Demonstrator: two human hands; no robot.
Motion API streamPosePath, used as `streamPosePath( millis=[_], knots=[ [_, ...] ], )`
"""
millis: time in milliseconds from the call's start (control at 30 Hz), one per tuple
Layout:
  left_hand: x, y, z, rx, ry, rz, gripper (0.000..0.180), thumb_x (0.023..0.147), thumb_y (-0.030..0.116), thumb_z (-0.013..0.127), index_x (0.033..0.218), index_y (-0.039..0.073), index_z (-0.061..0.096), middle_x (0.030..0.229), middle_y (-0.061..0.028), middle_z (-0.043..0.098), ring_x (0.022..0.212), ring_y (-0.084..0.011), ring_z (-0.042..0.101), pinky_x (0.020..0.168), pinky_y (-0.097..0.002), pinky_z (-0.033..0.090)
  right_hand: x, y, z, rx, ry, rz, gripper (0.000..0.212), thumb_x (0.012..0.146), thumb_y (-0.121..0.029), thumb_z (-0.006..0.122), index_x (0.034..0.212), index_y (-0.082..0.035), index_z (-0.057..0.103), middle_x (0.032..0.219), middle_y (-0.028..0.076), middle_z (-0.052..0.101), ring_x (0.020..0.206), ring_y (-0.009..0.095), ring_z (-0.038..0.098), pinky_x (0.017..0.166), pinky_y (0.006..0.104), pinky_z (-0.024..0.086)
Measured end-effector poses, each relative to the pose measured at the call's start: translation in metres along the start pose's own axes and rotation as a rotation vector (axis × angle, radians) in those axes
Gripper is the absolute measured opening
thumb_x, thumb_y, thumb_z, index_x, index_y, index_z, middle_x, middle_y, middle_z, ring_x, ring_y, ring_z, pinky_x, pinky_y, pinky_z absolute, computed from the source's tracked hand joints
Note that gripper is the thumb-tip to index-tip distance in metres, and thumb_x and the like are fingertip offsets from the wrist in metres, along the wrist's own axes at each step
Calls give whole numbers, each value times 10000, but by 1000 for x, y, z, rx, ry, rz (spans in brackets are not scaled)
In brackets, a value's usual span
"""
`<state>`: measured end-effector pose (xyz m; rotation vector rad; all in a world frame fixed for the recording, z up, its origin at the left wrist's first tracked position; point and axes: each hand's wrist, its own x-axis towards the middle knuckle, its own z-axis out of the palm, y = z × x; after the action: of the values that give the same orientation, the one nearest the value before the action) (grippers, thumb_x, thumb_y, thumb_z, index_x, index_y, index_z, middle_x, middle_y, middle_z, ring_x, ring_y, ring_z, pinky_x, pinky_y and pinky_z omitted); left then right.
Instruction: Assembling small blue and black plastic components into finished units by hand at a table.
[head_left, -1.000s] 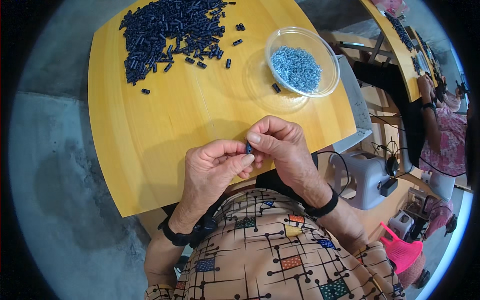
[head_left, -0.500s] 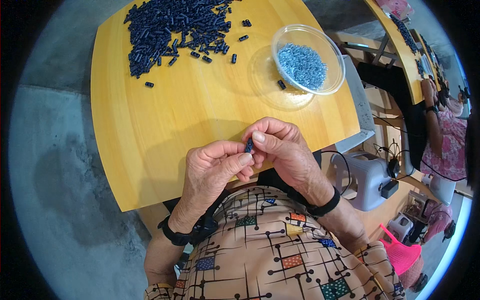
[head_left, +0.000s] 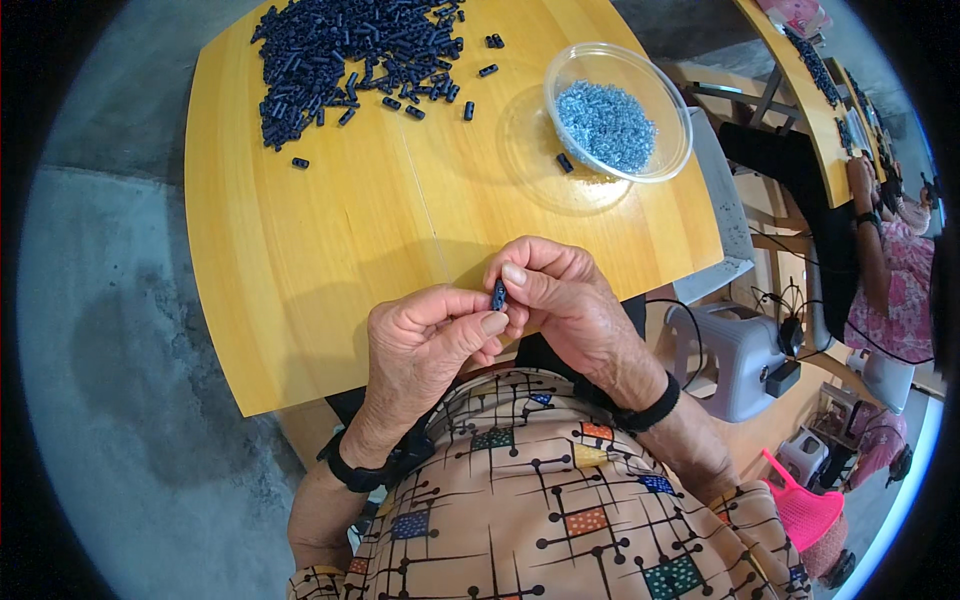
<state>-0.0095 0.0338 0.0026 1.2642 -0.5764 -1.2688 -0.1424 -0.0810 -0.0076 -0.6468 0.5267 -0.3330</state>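
Note:
Just above the near edge of the table, a small black plastic piece (head_left: 499, 294) is pinched between both hands. My left hand (head_left: 430, 335) grips its lower end with thumb and forefinger. At its upper end, the thumb and fingers of my right hand (head_left: 562, 300) close round it. Fingertips hide part of the piece. A large heap of similar black pieces (head_left: 340, 60) lies at the far left of the table, with several strays beside it. To the far right stands a clear round plastic tub (head_left: 672, 160) holding many tiny clear-blue parts (head_left: 607, 125).
The yellow wooden table (head_left: 330, 230) spreads out beyond my hands. One black piece (head_left: 564, 163) lies against the tub's side. On the right are a grey plastic stool (head_left: 725, 350), black cables and a pink mesh chair back (head_left: 803, 505). Another person's arm (head_left: 872, 240) rests at a neighbouring table.
My hands stay nearly still around the black piece, with only a slight shift of the fingers. The whole view has moved a little.

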Motion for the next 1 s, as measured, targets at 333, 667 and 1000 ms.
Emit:
streamPosePath(
  millis=[333, 667, 1000],
  knots=[
    [1, 4, 5, 51, 29, 7, 110, 845, 54, 687, 909, -35, 677, 780, -67, 680, 638, -68, 605, 581, -190, 512, -1, 1, 0, 2, 17, -13, 142, 930, -163, 593, 934, -29, 638, 771, 18, 631, 624, 60, 551, 588, 199, 467],
    [12, 30, -2, 451, -5, 99, 50, 837, -19, 642, 864, -51, 669, 742, -51, 626, 615, -80, 597, 564, -205, 491, -62, -54, -53, -433, 528, -624, 177, 966, -185, 514, 941, -31, 598, 850, 92, 639, 523, 109, 578, 457, 214, 464],
    [89, 27, 23, 689, -37, 338, 244, 804, 30, 655, 1029, -61, 629, 908, -90, 615, 636, -112, 599, 544, -227, 492, -108, -102, -216, -883, 902, -783, 129, 950, -147, 559, 956, -25, 601, 851, 65, 648, 656, 103, 642, 557, 219, 522]
  ],
)
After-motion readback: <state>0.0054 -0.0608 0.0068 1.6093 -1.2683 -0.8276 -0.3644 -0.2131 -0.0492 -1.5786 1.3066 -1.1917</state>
